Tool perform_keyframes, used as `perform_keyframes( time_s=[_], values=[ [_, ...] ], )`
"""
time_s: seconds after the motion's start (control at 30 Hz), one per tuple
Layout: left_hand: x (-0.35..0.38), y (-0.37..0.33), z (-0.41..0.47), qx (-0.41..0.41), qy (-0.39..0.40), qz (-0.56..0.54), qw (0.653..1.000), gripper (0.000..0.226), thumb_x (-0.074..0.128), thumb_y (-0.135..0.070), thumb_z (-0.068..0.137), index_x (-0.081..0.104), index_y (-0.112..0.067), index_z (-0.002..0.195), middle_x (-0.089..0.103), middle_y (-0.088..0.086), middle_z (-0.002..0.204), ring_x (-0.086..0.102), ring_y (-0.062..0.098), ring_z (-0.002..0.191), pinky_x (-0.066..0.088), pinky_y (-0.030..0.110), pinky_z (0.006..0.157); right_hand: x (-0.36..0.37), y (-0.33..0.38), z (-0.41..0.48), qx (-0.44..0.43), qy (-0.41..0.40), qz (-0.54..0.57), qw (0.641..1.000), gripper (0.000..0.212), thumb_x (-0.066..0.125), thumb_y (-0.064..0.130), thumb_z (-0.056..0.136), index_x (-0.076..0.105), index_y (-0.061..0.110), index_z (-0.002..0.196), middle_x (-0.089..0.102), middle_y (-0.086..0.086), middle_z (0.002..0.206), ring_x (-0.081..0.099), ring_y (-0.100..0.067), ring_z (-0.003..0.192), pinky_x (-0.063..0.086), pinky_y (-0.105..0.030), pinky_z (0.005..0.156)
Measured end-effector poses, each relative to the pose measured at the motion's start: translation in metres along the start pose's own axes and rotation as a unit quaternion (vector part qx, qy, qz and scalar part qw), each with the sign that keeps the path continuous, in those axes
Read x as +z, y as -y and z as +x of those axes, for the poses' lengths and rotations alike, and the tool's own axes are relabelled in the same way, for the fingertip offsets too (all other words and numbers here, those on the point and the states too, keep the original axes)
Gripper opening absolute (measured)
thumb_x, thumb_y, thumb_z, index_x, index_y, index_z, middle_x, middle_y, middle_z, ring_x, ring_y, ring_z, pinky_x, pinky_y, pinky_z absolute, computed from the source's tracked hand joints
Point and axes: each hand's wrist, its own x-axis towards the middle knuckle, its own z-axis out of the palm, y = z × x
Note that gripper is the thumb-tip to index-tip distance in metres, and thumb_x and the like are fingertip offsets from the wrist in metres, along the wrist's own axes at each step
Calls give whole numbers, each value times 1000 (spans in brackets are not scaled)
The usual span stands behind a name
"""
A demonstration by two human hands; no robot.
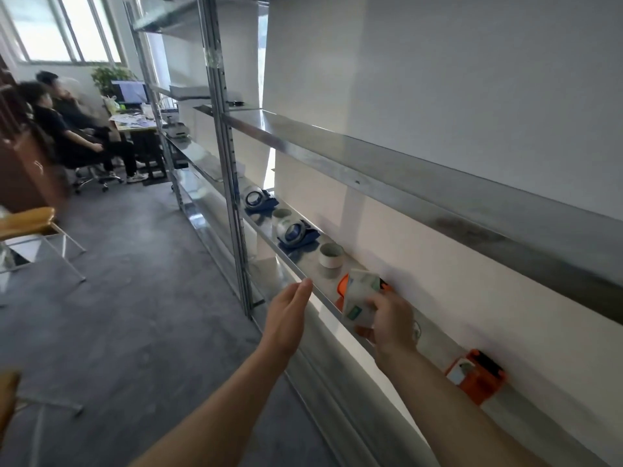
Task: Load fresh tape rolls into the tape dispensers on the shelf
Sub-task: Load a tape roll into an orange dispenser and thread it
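Left hand [286, 315]: fingers [303, 288] straight, holding nothing, tips just beside shelf [320, 276] front edge.
Right hand [392, 320]: fingers curled round tape roll [360, 298].
Orange dispenser [342, 285]: on shelf, right behind the gripped roll.

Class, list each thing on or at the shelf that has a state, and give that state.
Left hand: open, by the shelf edge.
Right hand: holds the tape roll.
Tape roll: lifted, tilted.
Near orange dispenser: partly hidden behind roll; loading unclear.
Right orange dispenser: lying on shelf.
Near blue dispenser: seems loaded.
Far blue dispenser: seems loaded.
Loose roll: resting flat, hole up.
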Motion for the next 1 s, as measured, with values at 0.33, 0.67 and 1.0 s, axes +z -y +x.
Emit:
perform_keyframes(
  time_s=[0.33, 0.67, 1.0],
  values=[
    [3, 3, 21, -2, -1, -4, 1000, 25, 45, -47, 98, 65, -32, 101, 65, -12, 103, 59, 6, 102, 47, 41, 97, 4, 2, 17, 13, 5, 5, 1000, 22, 55, 5, 81, 68, 7, 98, 69, -17, 102, 65, -37, 93, 52, -39, 61],
    [-11, 3, 70, -1, 55, 17, 998, 60, 40, -62, 93, 59, -18, 129, 59, -1, 124, 52, 17, 118, 42, 50, 106, 37, -3, 43, 13, -70, 13, 997, 23, 58, 8, 75, 70, 8, 95, 67, -18, 104, 64, -39, 96, 53, -39, 58],
    [-35, 11, 149, -7, 145, 12, 989, 36, 41, -47, 99, 64, -23, 115, 59, -19, 100, 54, -1, 98, 44, 42, 101, 81, -9, 72, -1, -182, 33, 983, 15, 58, 9, 71, 68, 5, 82, 64, -19, 92, 62, -35, 83, 57, -55, 69]
  ],
)
